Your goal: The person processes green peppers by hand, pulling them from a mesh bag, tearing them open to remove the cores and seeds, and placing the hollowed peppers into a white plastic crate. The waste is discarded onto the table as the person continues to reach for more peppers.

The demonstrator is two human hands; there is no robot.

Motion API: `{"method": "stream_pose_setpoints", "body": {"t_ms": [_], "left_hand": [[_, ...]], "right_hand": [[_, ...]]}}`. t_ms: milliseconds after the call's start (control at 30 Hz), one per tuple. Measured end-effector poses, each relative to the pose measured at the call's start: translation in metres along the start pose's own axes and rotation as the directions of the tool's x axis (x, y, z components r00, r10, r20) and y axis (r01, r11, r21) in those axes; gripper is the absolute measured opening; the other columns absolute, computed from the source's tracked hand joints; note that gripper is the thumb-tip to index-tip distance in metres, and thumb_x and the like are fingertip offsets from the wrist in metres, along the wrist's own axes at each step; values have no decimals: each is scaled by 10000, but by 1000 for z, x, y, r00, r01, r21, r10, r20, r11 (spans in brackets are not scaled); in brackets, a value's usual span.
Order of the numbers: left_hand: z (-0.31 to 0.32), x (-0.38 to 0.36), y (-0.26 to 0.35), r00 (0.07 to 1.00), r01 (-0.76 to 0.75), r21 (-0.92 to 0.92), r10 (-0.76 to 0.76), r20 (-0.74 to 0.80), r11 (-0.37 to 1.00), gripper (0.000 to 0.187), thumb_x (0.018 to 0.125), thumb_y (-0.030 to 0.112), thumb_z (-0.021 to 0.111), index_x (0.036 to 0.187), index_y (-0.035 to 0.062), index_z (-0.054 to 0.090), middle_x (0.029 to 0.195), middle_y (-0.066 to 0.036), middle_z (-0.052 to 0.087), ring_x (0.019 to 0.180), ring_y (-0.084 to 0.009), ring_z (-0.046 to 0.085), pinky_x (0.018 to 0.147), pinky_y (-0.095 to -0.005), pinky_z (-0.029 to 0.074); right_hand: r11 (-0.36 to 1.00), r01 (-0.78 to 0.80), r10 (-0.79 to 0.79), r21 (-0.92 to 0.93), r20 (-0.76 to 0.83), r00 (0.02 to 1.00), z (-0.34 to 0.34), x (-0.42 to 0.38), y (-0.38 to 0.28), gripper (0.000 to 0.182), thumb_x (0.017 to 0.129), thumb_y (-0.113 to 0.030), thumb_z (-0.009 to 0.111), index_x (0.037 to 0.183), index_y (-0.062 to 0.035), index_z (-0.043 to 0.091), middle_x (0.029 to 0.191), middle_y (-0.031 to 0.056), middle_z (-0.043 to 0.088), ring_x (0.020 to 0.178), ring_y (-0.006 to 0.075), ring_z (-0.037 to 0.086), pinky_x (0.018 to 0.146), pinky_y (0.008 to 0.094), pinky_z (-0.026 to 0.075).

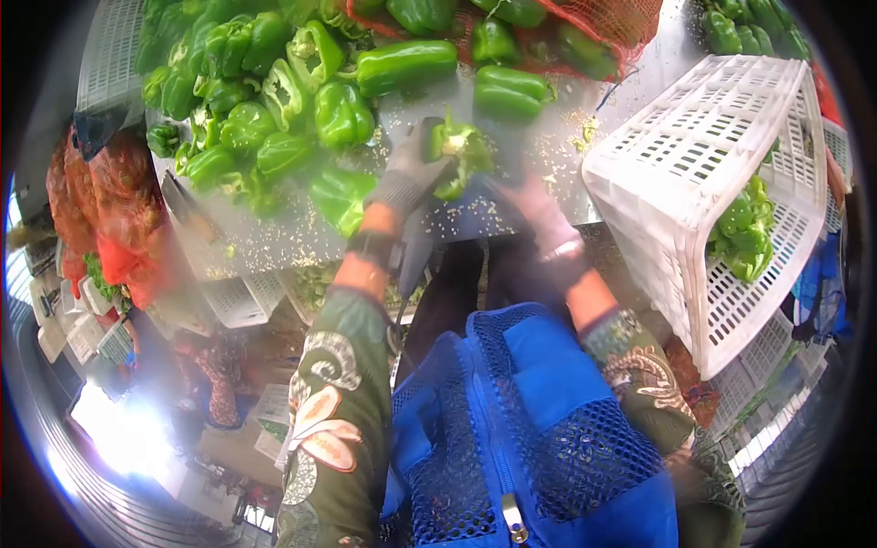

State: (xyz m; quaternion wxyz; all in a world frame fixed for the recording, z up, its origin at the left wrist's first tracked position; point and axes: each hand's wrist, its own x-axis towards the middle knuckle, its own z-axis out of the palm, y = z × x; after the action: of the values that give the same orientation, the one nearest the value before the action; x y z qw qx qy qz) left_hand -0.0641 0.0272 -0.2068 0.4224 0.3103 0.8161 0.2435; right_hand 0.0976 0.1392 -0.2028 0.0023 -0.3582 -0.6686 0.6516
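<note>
My left hand (416, 169), in a grey glove, is closed around a green bell pepper (466, 151) whose pale, cut-open inside faces up. My right hand (539, 210), in a light pinkish glove, is just to the right of that pepper and smeared by motion. Its fingers are blurred, so I cannot make out whether anything is in them. Both hands are over the near part of a metal table (301, 242) strewn with pale seeds. Beyond them are a whole bell pepper (406, 68) and another (512, 91). An opened pepper (340, 199) lies beside my left wrist.
A heap of green peppers (247, 128), some cut, covers the table's left side. At the back lies a red mesh sack (603, 32) with peppers. A white slatted crate (671, 173) is tilted on the right, peppers inside. Reddish sacks (114, 210) hang at far left.
</note>
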Motion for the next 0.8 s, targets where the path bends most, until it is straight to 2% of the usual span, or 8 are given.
{"method": "stream_pose_setpoints", "body": {"t_ms": [100, 167, 233, 367, 500, 633, 733, 800], "left_hand": [[0, -26, -6, 999, -36, -498, 32, -17, 867, 632, 807, 122, 734, 1351, 49, 420, 1210, -96, 592, 1066, -172, 579, 923, -310, 482], [-23, -50, 10, 998, 14, -599, 28, 60, 800, 606, 811, 123, 728, 1335, 39, 434, 1220, -86, 585, 1045, -166, 581, 922, -306, 474], [-44, -75, 44, 993, -63, -313, 91, 77, 948, 564, 817, 128, 723, 1308, 41, 458, 1198, -91, 597, 1023, -161, 582, 906, -304, 474], [-56, -110, 73, 973, -192, -32, 186, -136, 981, 481, 814, 116, 705, 1250, 39, 517, 1029, -143, 657, 946, -199, 630, 865, -314, 487], [-49, -135, 79, 848, -367, -120, 279, -451, 923, 430, 786, 124, 680, 1184, 81, 523, 985, -211, 627, 924, -409, 610, 766, -431, 494], [-56, -153, 93, 712, -368, 15, 292, -639, 930, 392, 803, 104, 655, 1171, 68, 524, 953, -219, 629, 878, -419, 618, 744, -437, 500], [-63, -162, 90, 807, -419, -264, 223, -547, 869, 381, 832, 127, 658, 1178, 60, 513, 1012, -189, 622, 941, -329, 628, 821, -386, 490], [-68, -166, 82, 861, -449, -495, 212, -463, 744, 409, 842, 121, 664, 1213, 57, 505, 1181, -134, 573, 1078, -225, 562, 941, -340, 447]], "right_hand": [[943, 328, -327, -48, 20, 945, 0, 23, 6, 719, 763, -122, 772, 1396, -157, 434, 1307, 64, 532, 1141, 166, 511, 989, 314, 430], [967, 159, -205, 201, 235, 950, -17, 7, -45, 666, 781, -115, 762, 1374, -117, 457, 1250, 50, 555, 1040, 129, 511, 948, 293, 441], [948, 306, -316, 90, 401, 860, -34, 4, -64, 649, 785, -102, 758, 1365, -99, 466, 1218, 49, 565, 994, 117, 505, 927, 282, 447], [903, 412, -430, 126, 308, 849, -28, -15, -85, 612, 762, -71, 755, 1315, -36, 497, 1207, 90, 578, 1081, 165, 536, 963, 317, 446], [814, 580, -558, 25, 311, 770, -32, -33, -119, 540, 779, -56, 751, 1266, -7, 521, 1163, 83, 596, 1058, 165, 555, 970, 294, 442], [844, 366, -467, 391, 204, 860, -12, -54, -139, 438, 813, -68, 731, 1204, -15, 541, 1118, 26, 584, 1039, 112, 539, 923, 253, 447], [800, 195, -404, 568, 268, 875, -12, -70, -164, 406, 830, -93, 725, 1183, -31, 534, 1095, 0, 567, 1037, 73, 511, 912, 230, 435], [846, 268, -426, 461, 283, 859, -9, -87, -185, 402, 833, -98, 724, 1184, -38, 536, 1097, -4, 566, 1042, 76, 507, 926, 238, 428]]}}
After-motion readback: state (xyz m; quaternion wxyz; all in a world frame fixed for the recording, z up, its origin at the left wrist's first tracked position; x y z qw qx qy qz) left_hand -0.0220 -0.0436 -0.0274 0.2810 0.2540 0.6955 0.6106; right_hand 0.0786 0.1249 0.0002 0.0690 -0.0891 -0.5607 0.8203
